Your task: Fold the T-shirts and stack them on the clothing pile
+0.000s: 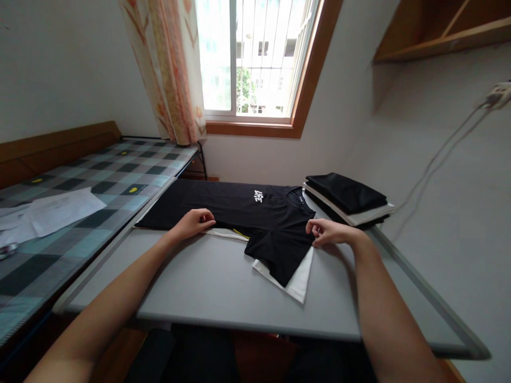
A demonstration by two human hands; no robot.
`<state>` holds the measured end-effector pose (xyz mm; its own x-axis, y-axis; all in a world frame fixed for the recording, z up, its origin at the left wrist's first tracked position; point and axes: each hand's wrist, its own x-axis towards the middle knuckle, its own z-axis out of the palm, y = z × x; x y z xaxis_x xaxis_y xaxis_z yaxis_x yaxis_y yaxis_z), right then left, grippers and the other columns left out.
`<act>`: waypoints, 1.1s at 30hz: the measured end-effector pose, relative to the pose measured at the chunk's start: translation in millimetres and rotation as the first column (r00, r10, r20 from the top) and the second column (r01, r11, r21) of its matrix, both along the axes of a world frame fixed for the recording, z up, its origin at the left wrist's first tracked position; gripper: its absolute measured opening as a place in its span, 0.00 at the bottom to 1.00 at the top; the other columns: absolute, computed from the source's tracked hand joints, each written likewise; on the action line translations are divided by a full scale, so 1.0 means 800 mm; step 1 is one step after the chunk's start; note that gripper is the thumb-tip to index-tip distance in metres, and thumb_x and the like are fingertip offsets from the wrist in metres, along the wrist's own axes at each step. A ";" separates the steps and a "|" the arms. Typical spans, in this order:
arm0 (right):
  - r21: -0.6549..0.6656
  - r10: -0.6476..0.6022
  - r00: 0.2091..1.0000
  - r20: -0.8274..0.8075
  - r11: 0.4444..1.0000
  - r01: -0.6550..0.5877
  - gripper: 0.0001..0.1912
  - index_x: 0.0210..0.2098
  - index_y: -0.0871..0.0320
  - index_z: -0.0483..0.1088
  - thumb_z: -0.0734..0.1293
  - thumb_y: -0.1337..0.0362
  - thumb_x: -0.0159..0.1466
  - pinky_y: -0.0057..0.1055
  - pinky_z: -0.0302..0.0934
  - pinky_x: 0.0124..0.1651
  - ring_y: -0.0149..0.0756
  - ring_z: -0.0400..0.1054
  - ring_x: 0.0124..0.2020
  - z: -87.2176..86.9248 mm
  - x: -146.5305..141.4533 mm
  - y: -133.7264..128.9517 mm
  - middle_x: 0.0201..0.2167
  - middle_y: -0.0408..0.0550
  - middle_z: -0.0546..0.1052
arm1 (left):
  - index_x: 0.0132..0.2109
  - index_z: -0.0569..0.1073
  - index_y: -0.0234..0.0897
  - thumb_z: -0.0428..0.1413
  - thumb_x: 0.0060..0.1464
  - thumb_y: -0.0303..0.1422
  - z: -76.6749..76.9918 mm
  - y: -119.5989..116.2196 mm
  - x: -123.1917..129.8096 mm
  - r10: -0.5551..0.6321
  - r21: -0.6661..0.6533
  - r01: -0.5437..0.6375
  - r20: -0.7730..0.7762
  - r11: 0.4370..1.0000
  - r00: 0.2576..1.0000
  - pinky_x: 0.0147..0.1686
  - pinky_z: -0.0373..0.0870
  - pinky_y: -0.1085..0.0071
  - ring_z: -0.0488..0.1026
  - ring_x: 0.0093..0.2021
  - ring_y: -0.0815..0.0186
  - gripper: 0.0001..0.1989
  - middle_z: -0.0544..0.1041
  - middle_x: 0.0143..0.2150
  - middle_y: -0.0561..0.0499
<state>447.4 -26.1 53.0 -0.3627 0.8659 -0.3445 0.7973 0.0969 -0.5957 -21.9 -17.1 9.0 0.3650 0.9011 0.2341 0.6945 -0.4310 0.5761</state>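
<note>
Black shirt [223,207] spread flat across the centre of the frame, white cloth [300,284] showing beneath, on the grey table [191,290]; stack of clothes [345,197] right of centre. Left hand [195,222], fingers curled, at the near edge; right hand [330,232], loosely half-closed, by the sleeve end. From here, whether either grips fabric cannot be told. Step, seemingly: arranging the shirt; next calls for even two-handed pinching.

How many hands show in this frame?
2: the left hand at the near edge of the black T-shirt, the right hand at its shoulder end. No others show.
</note>
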 end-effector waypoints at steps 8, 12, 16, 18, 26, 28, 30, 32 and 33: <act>0.037 0.048 0.998 0.033 0.998 -0.049 0.19 0.30 0.56 0.70 0.76 0.59 0.40 0.25 0.52 0.26 0.28 0.58 0.25 -0.002 -0.010 0.005 0.23 0.37 0.64 | 0.36 0.77 0.36 0.57 0.54 0.46 -0.002 0.000 0.002 0.013 0.002 -0.013 -0.003 1.000 1.000 0.28 0.63 0.73 0.67 0.27 0.68 0.17 0.74 0.26 0.53; -0.008 0.084 0.996 0.042 0.996 -0.084 0.18 0.28 0.58 0.72 0.75 0.53 0.43 0.28 0.57 0.31 0.34 0.63 0.30 0.004 -0.016 0.005 0.26 0.43 0.69 | 0.36 0.77 0.35 0.57 0.55 0.44 -0.003 0.000 0.002 -0.016 0.007 0.016 -0.002 1.000 1.000 0.29 0.63 0.74 0.67 0.27 0.69 0.15 0.74 0.27 0.53; 0.115 0.134 0.991 -0.015 0.985 -0.132 0.22 0.32 0.58 0.72 0.75 0.49 0.44 0.31 0.59 0.38 0.38 0.65 0.37 0.015 -0.041 -0.005 0.33 0.46 0.72 | 0.36 0.77 0.35 0.56 0.55 0.42 -0.002 -0.002 0.003 -0.041 0.024 0.041 -0.021 0.999 0.999 0.29 0.63 0.74 0.67 0.27 0.69 0.14 0.74 0.29 0.53; 0.158 0.216 0.975 -0.057 0.966 -0.204 0.23 0.32 0.57 0.71 0.75 0.48 0.45 0.30 0.59 0.40 0.37 0.65 0.38 0.018 -0.065 -0.014 0.34 0.46 0.72 | 0.36 0.78 0.35 0.56 0.56 0.41 0.000 -0.003 0.004 -0.054 0.036 0.055 -0.030 0.998 0.998 0.30 0.63 0.74 0.68 0.28 0.69 0.13 0.75 0.30 0.52; 0.113 0.421 0.898 0.126 0.893 -0.435 0.18 0.24 0.56 0.68 0.76 0.53 0.46 0.27 0.51 0.32 0.31 0.60 0.30 0.012 -0.151 -0.050 0.27 0.41 0.67 | 0.37 0.78 0.36 0.55 0.57 0.41 -0.004 0.000 0.002 -0.080 0.071 0.083 -0.048 0.994 0.996 0.33 0.63 0.73 0.69 0.31 0.68 0.13 0.76 0.32 0.51; 0.087 0.438 0.897 0.066 0.893 -0.442 0.13 0.23 0.57 0.67 0.73 0.57 0.51 0.27 0.50 0.31 0.29 0.58 0.28 0.012 -0.149 -0.050 0.25 0.40 0.66 | 0.37 0.78 0.36 0.55 0.58 0.41 -0.005 0.001 0.001 -0.086 0.073 0.090 -0.054 0.993 0.995 0.33 0.63 0.74 0.70 0.32 0.68 0.13 0.76 0.33 0.51; 0.043 0.421 0.903 -0.084 0.907 -0.419 0.10 0.25 0.58 0.66 0.70 0.59 0.53 0.26 0.50 0.30 0.27 0.56 0.26 0.012 -0.140 -0.044 0.24 0.38 0.65 | 0.38 0.78 0.36 0.55 0.58 0.41 -0.006 0.002 0.000 -0.087 0.072 0.091 -0.056 0.993 0.995 0.33 0.63 0.74 0.70 0.32 0.68 0.13 0.76 0.34 0.51; 0.008 0.340 0.903 -0.262 0.937 -0.350 0.10 0.27 0.58 0.66 0.69 0.59 0.54 0.25 0.51 0.28 0.27 0.57 0.25 0.008 -0.128 -0.035 0.23 0.37 0.64 | 0.38 0.78 0.36 0.55 0.58 0.41 -0.007 0.002 0.000 -0.093 0.073 0.097 -0.057 0.993 0.994 0.33 0.64 0.74 0.70 0.32 0.68 0.13 0.76 0.34 0.51; -0.005 0.267 0.899 -0.348 0.958 -0.286 0.10 0.29 0.58 0.66 0.69 0.58 0.54 0.25 0.51 0.28 0.26 0.57 0.25 0.005 -0.123 -0.029 0.22 0.37 0.65 | 0.38 0.78 0.36 0.55 0.58 0.41 -0.007 0.002 0.000 -0.097 0.074 0.101 -0.060 0.992 0.993 0.33 0.64 0.73 0.70 0.32 0.68 0.13 0.76 0.34 0.51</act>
<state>349.1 -49.4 57.4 -0.6883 0.6971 -0.2008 0.4906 0.2435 -0.8366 -22.2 -15.3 3.6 0.4663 0.8399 0.2776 0.6766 -0.5408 0.4997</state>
